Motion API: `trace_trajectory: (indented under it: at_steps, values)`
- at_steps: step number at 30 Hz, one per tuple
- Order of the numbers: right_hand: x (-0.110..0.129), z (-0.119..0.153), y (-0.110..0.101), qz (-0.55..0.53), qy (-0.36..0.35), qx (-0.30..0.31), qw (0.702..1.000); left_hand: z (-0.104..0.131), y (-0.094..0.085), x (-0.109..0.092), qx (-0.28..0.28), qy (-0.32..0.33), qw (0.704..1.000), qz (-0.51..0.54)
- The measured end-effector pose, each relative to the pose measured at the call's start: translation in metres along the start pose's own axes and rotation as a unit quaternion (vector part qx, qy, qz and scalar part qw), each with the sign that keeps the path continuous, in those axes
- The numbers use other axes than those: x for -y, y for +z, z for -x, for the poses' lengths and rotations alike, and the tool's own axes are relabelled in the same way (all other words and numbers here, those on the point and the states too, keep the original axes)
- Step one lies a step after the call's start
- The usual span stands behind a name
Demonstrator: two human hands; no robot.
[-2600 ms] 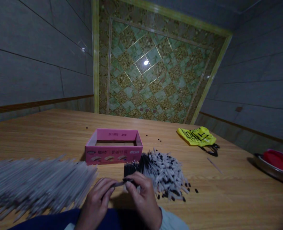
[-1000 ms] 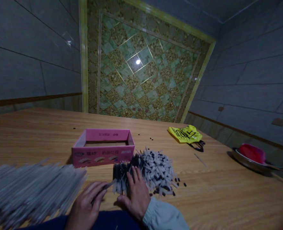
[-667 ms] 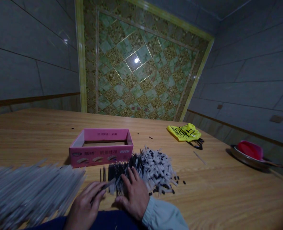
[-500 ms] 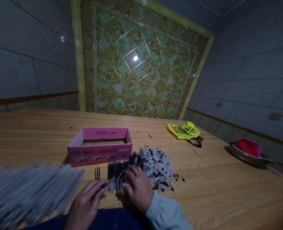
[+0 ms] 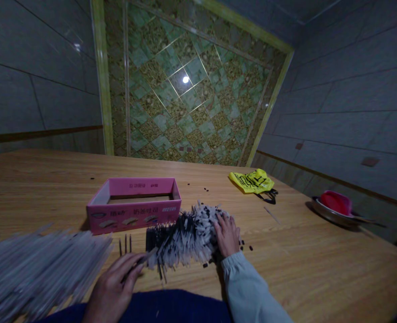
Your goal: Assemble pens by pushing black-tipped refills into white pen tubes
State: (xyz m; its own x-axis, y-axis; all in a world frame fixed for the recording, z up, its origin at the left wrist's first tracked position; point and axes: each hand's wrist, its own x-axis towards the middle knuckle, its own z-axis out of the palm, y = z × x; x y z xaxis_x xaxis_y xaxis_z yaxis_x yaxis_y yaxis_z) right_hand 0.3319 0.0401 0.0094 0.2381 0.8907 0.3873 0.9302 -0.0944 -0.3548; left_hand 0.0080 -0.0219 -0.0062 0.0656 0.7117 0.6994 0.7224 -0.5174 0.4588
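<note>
My left hand is closed around a thin dark stick-like piece with a pale tip, low in the view. My right hand rests with its fingers bent on the right side of a pile of small whitish caps; whether it pinches a piece is hidden. Many dark thin pieces lie at the pile's left. Three dark sticks lie just above my left hand. A large heap of long clear tubes covers the table at the left.
An open pink box stands behind the pile on the wooden table. Farther right are a yellow bag, a thin pale tube and a metal bowl holding a red container. Small black bits lie scattered.
My right hand has moved right, from the dark pieces onto the whitish caps. My left hand still holds its piece. The whole view has shifted slightly.
</note>
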Motion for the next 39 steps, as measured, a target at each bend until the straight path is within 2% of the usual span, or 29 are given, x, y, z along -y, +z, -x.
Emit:
trace_trajectory:
  at_steps: [4,11,16,21,26,33,36,39]
  values:
    - [0.0,0.004,0.012,-0.033,-0.038,0.019,0.999,0.001,0.001,0.002,0.01,0.003,1.0,-0.002]
    - [0.03,0.025,0.002,-0.032,-0.113,0.039,0.992,0.001,0.002,0.003,-0.009,0.019,1.0,-0.011]
    - [0.045,0.036,0.004,-0.041,-0.13,0.059,0.989,-0.001,0.001,0.003,-0.002,0.024,1.0,-0.01]
    - [0.046,0.034,0.004,-0.039,-0.142,0.095,0.984,0.0,0.001,0.004,0.009,0.023,1.0,-0.009]
    - [0.044,0.023,-0.012,-0.027,-0.149,0.147,0.977,0.002,0.0,0.005,0.021,0.007,1.0,-0.012]
    - [0.047,0.011,-0.046,0.035,-0.15,0.119,0.981,0.003,0.002,0.007,0.013,0.011,1.0,-0.016]
    - [0.047,0.014,-0.055,0.06,-0.148,0.158,0.975,0.003,0.001,0.006,0.01,0.013,1.0,-0.017]
    - [0.047,0.024,-0.057,0.083,-0.191,0.218,0.954,0.003,0.0,0.004,0.009,0.009,1.0,-0.016]
